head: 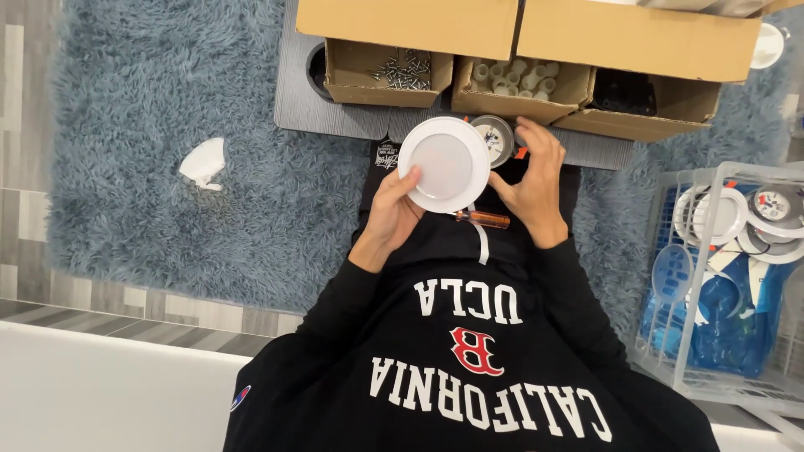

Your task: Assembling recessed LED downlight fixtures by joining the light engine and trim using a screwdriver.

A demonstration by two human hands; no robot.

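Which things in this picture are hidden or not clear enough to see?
Head view:
- Grey round part: partly hidden by the white disc and right hand.
- Left hand: fingers behind the disc.
- Screws in the left box: too small to count.
- Black box contents: too dark.
- Wire basket: cut by the right edge.

I see a white round disc (444, 163), an orange screwdriver handle (484, 219) and a black sweatshirt (469, 351) with white lettering and a red emblem. The shaggy rug (167, 125) is blue-grey, the boxes (536, 38) are tan cardboard, the floor (25, 125) has grey wood-grain planks, and the white wire basket (712, 276) holds blue plastic.
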